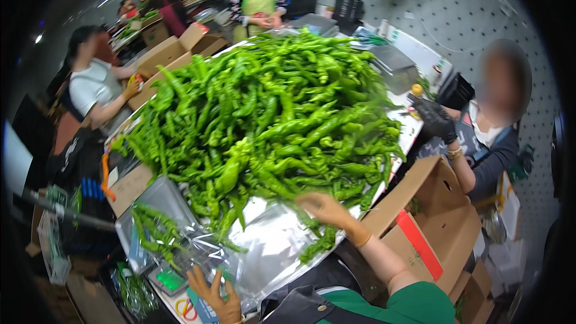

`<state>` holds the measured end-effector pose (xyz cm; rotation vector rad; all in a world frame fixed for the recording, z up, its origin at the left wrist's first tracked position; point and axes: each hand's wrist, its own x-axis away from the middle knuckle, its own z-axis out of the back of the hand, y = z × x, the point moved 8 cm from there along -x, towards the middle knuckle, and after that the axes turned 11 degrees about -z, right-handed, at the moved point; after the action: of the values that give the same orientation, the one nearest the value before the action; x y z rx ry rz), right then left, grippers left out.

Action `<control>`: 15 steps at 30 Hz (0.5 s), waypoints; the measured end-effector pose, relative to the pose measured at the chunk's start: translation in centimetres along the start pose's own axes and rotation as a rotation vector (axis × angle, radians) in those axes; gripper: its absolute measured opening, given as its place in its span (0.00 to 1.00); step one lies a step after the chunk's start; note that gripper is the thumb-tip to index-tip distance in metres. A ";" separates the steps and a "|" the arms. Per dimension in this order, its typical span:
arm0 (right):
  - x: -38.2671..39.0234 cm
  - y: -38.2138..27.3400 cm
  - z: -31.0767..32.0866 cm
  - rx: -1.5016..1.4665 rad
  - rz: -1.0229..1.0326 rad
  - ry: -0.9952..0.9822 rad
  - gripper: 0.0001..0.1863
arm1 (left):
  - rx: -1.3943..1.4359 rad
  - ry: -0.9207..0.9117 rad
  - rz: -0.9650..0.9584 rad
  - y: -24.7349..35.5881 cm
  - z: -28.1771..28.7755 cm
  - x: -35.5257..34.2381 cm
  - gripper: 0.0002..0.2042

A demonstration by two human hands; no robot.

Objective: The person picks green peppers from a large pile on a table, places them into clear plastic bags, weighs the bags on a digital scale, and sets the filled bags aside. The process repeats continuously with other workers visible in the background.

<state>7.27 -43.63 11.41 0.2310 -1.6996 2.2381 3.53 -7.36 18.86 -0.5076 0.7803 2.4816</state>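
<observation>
A huge heap of long green peppers (pixel 264 120) covers most of the table. At its near right edge is my right hand (pixel 327 210), in an orange glove, over the peppers beside a bare shiny patch; its fingers are blurred. My left hand (pixel 217 297), gloved alike, is at the near left with its fingers spread and nothing visibly held. Just beyond it lie clear plastic bags (pixel 219 261) and a scale (pixel 168 279) with a lit green display. A grey plastic tray (pixel 165 195) holding a few green peppers (pixel 156 228) sits at the scale.
An open cardboard box (pixel 447 216) stands close to my right arm. A crate of bagged peppers (pixel 132 288) is low on the left. Co-workers are at the left (pixel 99 87), far side (pixel 258 0) and right (pixel 492 126), the last wearing black gloves.
</observation>
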 end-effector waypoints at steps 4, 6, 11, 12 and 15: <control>-0.4 -2.7 14.2 0.300 0.208 0.687 0.13 | 0.235 0.086 -0.283 4.7 1.6 -0.7 0.10; -3.1 -4.8 16.1 0.580 0.343 0.784 0.13 | 0.420 -0.100 -0.333 6.0 -0.2 -1.0 0.19; -11.5 -4.6 16.8 1.271 0.333 0.736 0.15 | 0.674 -0.373 -0.210 11.4 -6.1 -5.0 0.14; -11.7 -5.4 16.9 1.261 0.394 0.716 0.12 | 0.698 -0.396 -0.162 11.5 -7.1 -5.2 0.14; -8.9 -8.8 16.3 1.222 0.593 0.790 0.10 | 0.866 -0.359 0.179 9.0 -10.1 -4.0 0.14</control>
<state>17.61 -58.53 21.12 -0.8786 0.1375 2.8643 3.86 -21.34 16.94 0.3181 1.6377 2.0022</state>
